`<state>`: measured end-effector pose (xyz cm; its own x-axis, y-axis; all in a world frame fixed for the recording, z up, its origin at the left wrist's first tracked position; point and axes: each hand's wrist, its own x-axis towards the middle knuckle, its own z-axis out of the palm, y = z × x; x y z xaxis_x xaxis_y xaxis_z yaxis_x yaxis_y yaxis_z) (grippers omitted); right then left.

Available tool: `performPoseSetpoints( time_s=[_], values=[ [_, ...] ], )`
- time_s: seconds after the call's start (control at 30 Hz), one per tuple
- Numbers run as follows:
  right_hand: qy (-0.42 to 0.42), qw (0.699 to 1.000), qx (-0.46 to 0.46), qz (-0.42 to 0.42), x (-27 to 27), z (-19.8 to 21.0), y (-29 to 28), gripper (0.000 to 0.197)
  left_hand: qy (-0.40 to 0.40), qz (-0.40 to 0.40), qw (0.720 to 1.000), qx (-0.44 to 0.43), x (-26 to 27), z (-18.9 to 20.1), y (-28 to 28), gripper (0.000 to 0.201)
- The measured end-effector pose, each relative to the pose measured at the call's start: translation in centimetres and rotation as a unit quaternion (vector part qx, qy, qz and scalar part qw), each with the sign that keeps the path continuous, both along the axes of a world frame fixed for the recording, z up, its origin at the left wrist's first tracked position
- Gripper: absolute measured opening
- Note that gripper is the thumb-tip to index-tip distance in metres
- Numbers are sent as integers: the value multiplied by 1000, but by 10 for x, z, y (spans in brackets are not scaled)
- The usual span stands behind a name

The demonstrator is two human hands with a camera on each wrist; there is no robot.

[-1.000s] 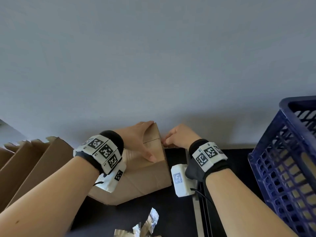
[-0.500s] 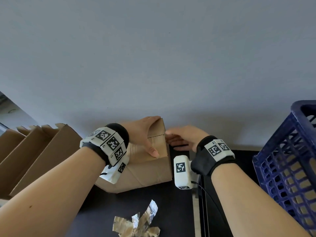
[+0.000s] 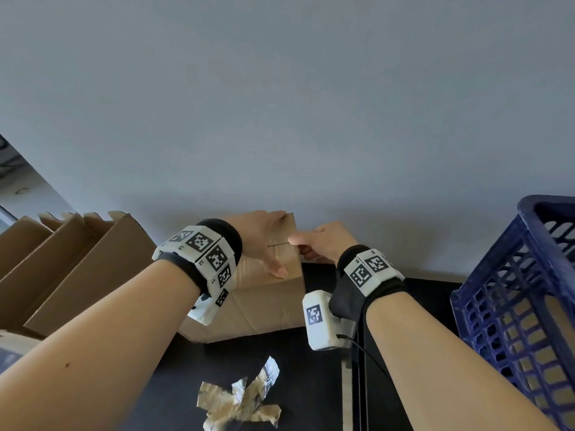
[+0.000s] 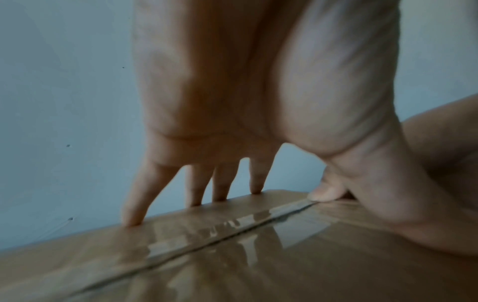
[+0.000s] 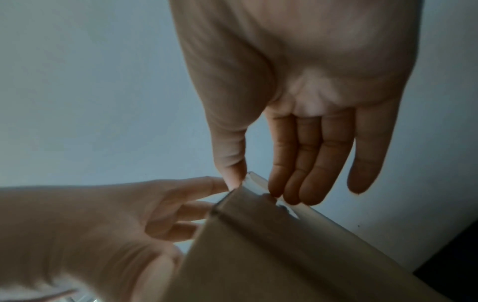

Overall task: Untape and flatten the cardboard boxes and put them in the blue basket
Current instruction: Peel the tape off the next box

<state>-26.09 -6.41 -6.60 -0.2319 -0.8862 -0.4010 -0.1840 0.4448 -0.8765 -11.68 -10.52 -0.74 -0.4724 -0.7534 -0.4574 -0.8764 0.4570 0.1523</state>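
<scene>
A closed brown cardboard box (image 3: 267,306) stands on the black table against the wall. My left hand (image 3: 280,244) lies flat on its top, with straight fingertips (image 4: 131,220) on the far edge and the thumb near the front edge. Clear tape (image 4: 232,226) runs along the top seam. At the seam's right end my right hand (image 3: 295,242) pinches the lifted tape end (image 5: 254,181) between thumb and fingers. The blue basket (image 3: 497,306) stands at the right, with cardboard showing through its lattice.
A crumpled wad of removed tape (image 3: 239,399) lies on the table in front of the box. Several open cardboard boxes (image 3: 68,269) lean in a row at the left. A grey wall rises right behind the box.
My right hand has shifted from the box's right side up to the seam's end and now pinches the tape there. The left hand has stayed on the box top.
</scene>
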Motion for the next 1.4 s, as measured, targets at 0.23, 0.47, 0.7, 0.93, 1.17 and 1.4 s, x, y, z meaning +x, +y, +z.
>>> performPoseSetpoints(
  time_s=[0.23,0.47,0.7,0.93,1.17,1.4],
  values=[
    [-62,998,26,7,0,2,9,15,50,10,999,19,14,-6,4,119],
    [-80,991,92,50,-4,8,11,22,59,16,998,24,18,-4,3,120],
    [-2,990,95,102,-7,13,16,20,75,12,997,23,19,-7,5,119],
    [39,999,-32,3,-1,1,11,21,80,16,996,23,21,-7,4,118],
    [53,995,-83,-4,-2,-12,19,14,79,12,997,22,21,-6,4,116],
    [82,995,-60,-22,2,-12,22,7,92,21,995,30,21,-8,1,116]
  ],
)
